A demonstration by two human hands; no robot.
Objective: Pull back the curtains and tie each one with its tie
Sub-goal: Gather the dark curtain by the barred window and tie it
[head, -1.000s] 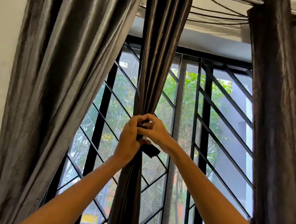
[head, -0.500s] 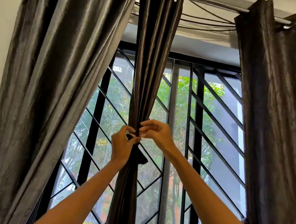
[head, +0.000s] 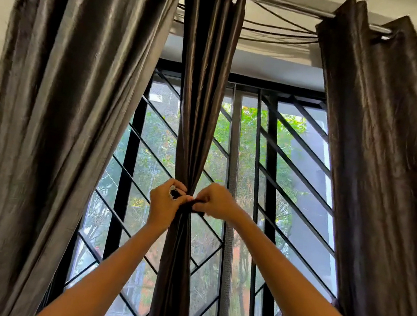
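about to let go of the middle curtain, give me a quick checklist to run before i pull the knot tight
1. Narrow dark satin middle curtain gathered into one bundle: ok.
2. Black fabric tie wrapped around the bundle: ok at the front, cannot tell behind.
3. Left hand gripping a tie end: ok.
4. Right hand gripping the other end: ok.
5. Knot closed and holding: cannot tell, the hands cover it.
6. Wide dark left curtain and right curtain tied back: not ok, both hang loose with no tie visible.
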